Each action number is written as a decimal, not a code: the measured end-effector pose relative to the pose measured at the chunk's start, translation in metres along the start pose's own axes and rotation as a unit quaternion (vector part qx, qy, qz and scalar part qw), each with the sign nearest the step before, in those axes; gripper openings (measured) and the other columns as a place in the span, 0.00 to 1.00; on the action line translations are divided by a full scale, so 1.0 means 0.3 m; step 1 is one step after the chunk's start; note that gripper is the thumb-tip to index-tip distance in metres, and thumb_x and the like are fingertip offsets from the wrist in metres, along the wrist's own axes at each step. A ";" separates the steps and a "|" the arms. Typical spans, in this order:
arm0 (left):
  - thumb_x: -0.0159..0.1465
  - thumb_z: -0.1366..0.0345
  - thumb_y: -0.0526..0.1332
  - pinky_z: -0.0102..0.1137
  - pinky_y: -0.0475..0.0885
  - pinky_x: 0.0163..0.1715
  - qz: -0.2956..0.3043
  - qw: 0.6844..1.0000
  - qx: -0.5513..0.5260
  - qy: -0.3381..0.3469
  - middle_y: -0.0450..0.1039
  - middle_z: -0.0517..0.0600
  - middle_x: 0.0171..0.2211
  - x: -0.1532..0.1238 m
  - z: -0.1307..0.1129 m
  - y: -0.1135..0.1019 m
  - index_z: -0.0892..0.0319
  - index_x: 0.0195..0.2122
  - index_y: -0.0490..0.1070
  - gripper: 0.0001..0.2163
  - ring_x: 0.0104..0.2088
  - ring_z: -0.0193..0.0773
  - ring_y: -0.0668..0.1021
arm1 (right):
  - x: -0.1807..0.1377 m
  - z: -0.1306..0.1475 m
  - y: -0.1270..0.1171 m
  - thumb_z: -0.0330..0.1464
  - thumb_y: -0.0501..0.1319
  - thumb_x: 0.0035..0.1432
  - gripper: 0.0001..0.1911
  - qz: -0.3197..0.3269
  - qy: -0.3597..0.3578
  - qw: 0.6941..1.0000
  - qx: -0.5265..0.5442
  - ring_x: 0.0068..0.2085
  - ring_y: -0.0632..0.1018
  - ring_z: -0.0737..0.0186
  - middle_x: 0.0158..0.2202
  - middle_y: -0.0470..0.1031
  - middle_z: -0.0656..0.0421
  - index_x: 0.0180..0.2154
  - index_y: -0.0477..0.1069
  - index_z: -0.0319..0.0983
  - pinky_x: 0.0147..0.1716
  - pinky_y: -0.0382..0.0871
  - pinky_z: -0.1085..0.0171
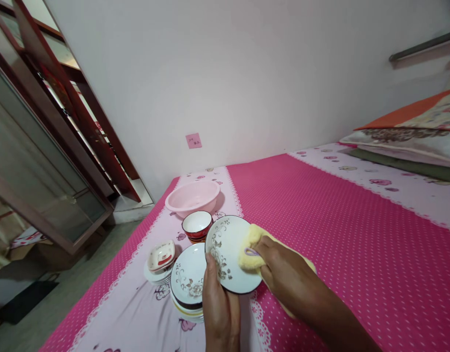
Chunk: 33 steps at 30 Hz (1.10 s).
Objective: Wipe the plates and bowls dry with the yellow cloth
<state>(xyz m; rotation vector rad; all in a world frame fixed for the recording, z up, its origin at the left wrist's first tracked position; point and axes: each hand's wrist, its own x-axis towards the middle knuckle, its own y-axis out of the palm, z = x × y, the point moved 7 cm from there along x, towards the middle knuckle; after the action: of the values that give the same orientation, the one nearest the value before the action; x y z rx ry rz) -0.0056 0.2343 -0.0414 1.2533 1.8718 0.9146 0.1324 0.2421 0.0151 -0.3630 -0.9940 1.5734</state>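
Observation:
A white plate (225, 244) with brown floral print and a dark rim is tilted up in my left hand (220, 305), thumb over its near edge. My right hand (280, 266) is closed on a pale yellow cloth (251, 244) with a small purple loop, and the cloth lies against the plate's right side. Just left of the held plate, a stack of plates has a matching floral plate (188, 274) on top. Behind it are red bowls (197, 226) with white insides, stacked. Further left, small squarish dishes (161, 255) with a printed picture rest on a pile of white plates (156, 277).
A pink basin (192, 198) stands behind the bowls, near the wall. Everything rests on a bed with a pink patterned sheet (320, 210). Pillows (412, 134) lie at the far right. Left of the bed's edge are the floor (124, 234) and a glass-panelled door (37, 146).

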 end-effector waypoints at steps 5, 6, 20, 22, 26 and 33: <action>0.72 0.56 0.58 0.44 0.74 0.59 -0.024 1.000 -0.010 -0.016 0.80 0.59 0.54 -0.003 -0.009 -0.012 0.58 0.58 0.76 0.19 0.58 0.51 0.79 | -0.057 0.100 0.016 0.23 0.55 0.54 0.21 0.096 -0.052 0.988 0.107 0.47 0.80 0.55 0.47 0.82 0.55 0.47 0.76 0.43 0.48 0.72 0.60; 0.72 0.55 0.57 0.44 0.74 0.59 -0.024 0.999 -0.014 -0.040 0.81 0.60 0.53 -0.005 0.000 -0.013 0.60 0.56 0.77 0.19 0.57 0.52 0.79 | -0.061 0.122 0.007 0.24 0.55 0.53 0.20 0.098 -0.079 0.983 0.136 0.46 0.80 0.56 0.45 0.82 0.57 0.44 0.77 0.44 0.47 0.72 0.60; 0.64 0.62 0.69 0.44 0.76 0.57 0.017 0.986 0.165 -0.034 0.81 0.60 0.52 0.013 -0.080 -0.056 0.62 0.56 0.75 0.20 0.55 0.52 0.81 | -0.133 -0.223 -0.340 0.39 0.67 0.54 0.15 -0.403 0.158 0.801 0.413 0.28 0.79 0.56 0.34 0.80 0.55 0.43 0.78 0.42 0.19 0.68 0.64; 0.62 0.60 0.71 0.44 0.76 0.56 0.038 0.980 0.192 -0.046 0.82 0.59 0.49 0.013 -0.086 -0.063 0.62 0.55 0.76 0.21 0.54 0.52 0.81 | -0.149 -0.229 -0.358 0.38 0.66 0.55 0.14 -0.435 0.159 0.791 0.400 0.30 0.79 0.56 0.35 0.80 0.56 0.44 0.78 0.42 0.22 0.69 0.63; 0.60 0.56 0.72 0.43 0.75 0.56 0.066 0.967 0.243 -0.044 0.84 0.57 0.47 0.018 -0.091 -0.078 0.61 0.51 0.78 0.21 0.53 0.52 0.81 | -0.216 -0.201 -0.429 0.34 0.65 0.55 0.15 -0.565 0.132 0.781 0.232 0.36 0.77 0.54 0.37 0.77 0.58 0.46 0.77 0.44 0.31 0.70 0.58; 0.56 0.50 0.74 0.46 0.74 0.55 0.050 0.943 0.328 -0.027 0.83 0.60 0.46 0.008 -0.071 -0.083 0.61 0.51 0.79 0.26 0.50 0.54 0.82 | -0.051 -0.078 -0.285 0.37 0.58 0.58 0.11 -0.213 0.037 0.968 0.124 0.28 0.76 0.58 0.31 0.77 0.58 0.40 0.76 0.43 0.25 0.67 0.62</action>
<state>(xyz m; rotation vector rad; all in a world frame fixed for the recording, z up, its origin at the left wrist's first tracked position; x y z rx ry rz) -0.0355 0.2257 -0.0520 1.7472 2.1668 0.2833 0.2091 0.2336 0.0615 -0.0261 -0.7455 1.2609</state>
